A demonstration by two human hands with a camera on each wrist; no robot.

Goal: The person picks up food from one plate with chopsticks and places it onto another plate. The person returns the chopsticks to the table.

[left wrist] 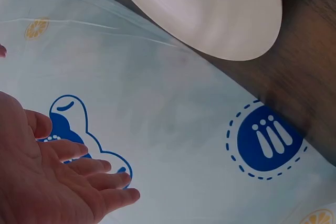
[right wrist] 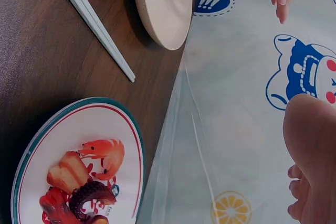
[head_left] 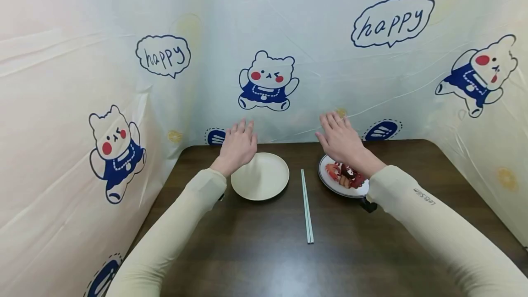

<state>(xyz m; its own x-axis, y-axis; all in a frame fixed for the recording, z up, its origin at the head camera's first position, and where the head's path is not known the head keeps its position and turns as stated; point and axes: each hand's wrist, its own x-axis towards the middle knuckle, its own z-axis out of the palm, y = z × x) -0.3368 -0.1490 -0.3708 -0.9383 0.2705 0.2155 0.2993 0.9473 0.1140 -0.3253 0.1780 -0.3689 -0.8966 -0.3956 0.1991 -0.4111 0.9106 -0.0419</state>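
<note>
Both hands are held up over the far part of the table with fingers extended, and neither holds anything. The left hand (head_left: 239,146) hovers by the upper left rim of a plain cream plate (head_left: 261,177). Over the far side of a rimmed plate (right wrist: 131,129) is the right hand (head_left: 339,136), its forearm hiding part of that plate in the head view. On it lie a shrimp (right wrist: 107,157), a dark curled tentacle piece (right wrist: 90,195) and other seafood-like pieces. Between the plates, a pair of pale chopsticks (head_left: 307,207) lies lengthwise on the table.
The dark wooden table (head_left: 264,260) ends at a printed curtain (head_left: 313,77) with bears and "happy" bubbles. The curtain rises along the back and both sides, close behind the two plates.
</note>
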